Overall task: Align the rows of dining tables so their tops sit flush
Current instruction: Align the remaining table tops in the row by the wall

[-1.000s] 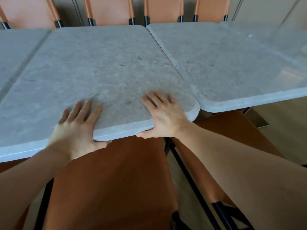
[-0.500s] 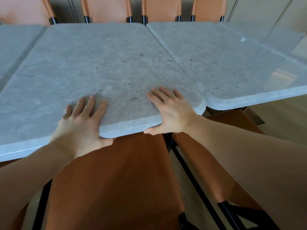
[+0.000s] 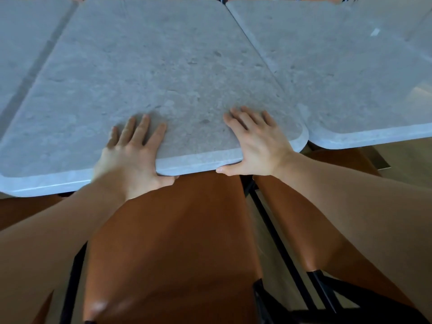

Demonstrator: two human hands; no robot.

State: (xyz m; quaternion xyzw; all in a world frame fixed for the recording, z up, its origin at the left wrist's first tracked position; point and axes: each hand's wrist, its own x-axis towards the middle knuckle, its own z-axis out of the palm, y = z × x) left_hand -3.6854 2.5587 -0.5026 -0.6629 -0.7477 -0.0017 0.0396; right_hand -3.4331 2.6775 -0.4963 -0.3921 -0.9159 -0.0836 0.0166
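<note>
Both hands, left hand (image 3: 131,160) and right hand (image 3: 257,146), are clamping the heavy, rigid stone-look tabletop (image 3: 163,66) at its near edge, thumbs underneath.

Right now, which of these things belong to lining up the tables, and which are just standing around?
Part of the job:
- middle table, gripped at its near edge
- right table
- left table
- left hand and right hand, fingers on top, thumbs under the edge

Just there:
- brown chair below the table
- second chair to the right
</note>
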